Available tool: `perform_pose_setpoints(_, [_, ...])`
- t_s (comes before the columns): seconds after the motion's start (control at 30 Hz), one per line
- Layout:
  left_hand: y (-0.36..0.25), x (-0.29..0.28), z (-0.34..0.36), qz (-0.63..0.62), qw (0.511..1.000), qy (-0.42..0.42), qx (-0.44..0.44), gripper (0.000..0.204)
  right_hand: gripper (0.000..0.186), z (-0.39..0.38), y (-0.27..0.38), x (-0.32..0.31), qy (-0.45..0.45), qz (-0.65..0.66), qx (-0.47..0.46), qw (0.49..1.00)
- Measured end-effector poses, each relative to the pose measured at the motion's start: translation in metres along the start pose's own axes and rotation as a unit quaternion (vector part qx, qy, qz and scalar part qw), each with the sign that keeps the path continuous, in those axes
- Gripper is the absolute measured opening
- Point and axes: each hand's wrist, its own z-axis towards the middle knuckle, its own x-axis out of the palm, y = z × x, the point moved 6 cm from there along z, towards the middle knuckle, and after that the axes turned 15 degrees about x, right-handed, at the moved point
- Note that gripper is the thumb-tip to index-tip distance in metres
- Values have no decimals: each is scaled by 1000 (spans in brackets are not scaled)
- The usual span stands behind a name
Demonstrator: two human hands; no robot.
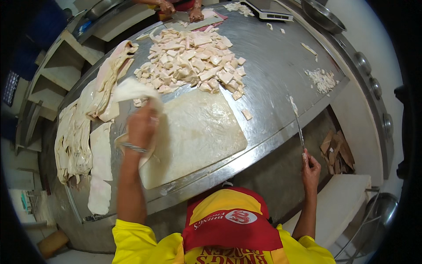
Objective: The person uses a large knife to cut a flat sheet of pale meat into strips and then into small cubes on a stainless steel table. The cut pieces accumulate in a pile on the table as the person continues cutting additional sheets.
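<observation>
My left hand [141,125] grips a long pale strip of raw meat or skin [132,90] and lifts it over the left edge of a white cutting board [198,132]. My right hand [310,169] is off the table's near edge and holds a long knife [298,123], blade pointing away over the steel table [272,66]. A big heap of pale cut pieces [189,59] lies just beyond the board. More uncut pale strips [83,127] are piled along the table's left side.
Another person's hands [180,9] work at the far edge beside a scale [268,11]. A small pile of scraps [321,79] lies at the right. A metal bowl [323,15] and brown cardboard pieces [336,152] are to the right.
</observation>
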Motion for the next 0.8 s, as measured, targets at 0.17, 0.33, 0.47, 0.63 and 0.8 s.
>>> perform_pose_setpoints(0.17, [-101,147,-29,24,962,270,-41,59,34,26,-8,1,25,4,-1,1000])
perform_pose_setpoints(0.33, [-91,134,-78,11,950,275,-147,72,33,17,-1,-1,34,17,13,999])
perform_pose_setpoints(0.47, [-54,82,-126,79,926,253,-268,73,34,9,-13,-2,19,8,7,1000])
perform_pose_setpoints(0.63, [4,64,-214,155,945,109,-267,53,36,-14,-7,-8,-13,-13,1,1000])
perform_pose_setpoints(0.8, [19,41,-201,188,924,89,-322,46,34,-29,3,-24,-68,-96,-51,992])
